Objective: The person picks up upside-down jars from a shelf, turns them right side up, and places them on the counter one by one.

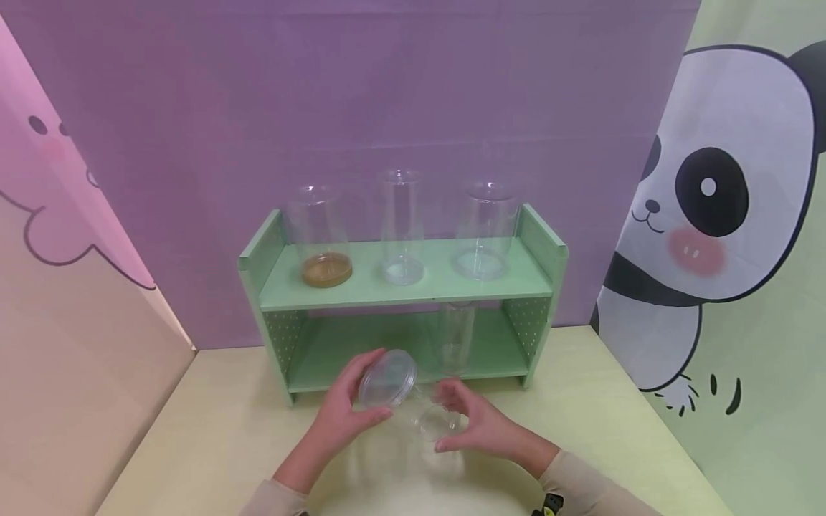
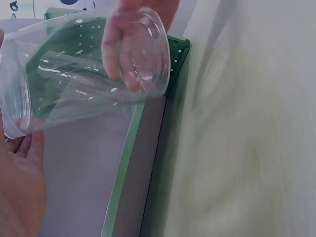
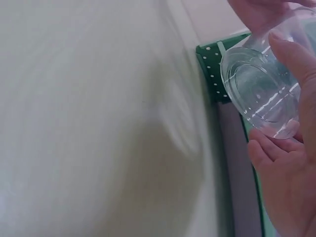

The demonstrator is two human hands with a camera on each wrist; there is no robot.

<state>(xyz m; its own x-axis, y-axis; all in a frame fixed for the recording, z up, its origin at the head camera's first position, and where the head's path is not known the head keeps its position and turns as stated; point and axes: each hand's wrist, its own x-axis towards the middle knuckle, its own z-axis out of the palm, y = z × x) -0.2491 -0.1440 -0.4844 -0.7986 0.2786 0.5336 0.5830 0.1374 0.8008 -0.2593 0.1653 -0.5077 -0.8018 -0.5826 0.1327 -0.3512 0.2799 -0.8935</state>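
Observation:
A clear plastic jar [image 2: 74, 81] lies sideways in the air between both hands, in front of the shelf. My left hand [image 1: 348, 398] grips its wider end, around a round clear lid [image 1: 388, 378]. At the opposite end, my right hand [image 1: 484, 426] holds the jar near its round base [image 3: 259, 91], thumb on one side and fingers on the other. Through the clear wall, the right fingers [image 2: 129, 64] show in the left wrist view. Whether the lid is fully seated cannot be told.
A green two-tier shelf [image 1: 406, 292] stands behind the hands on a pale table [image 1: 213, 423]. Its top holds a jar with a brown base [image 1: 327, 270], a tall narrow clear jar [image 1: 403, 229] and a wide clear jar [image 1: 485, 236]. Another clear jar [image 1: 456, 337] stands below.

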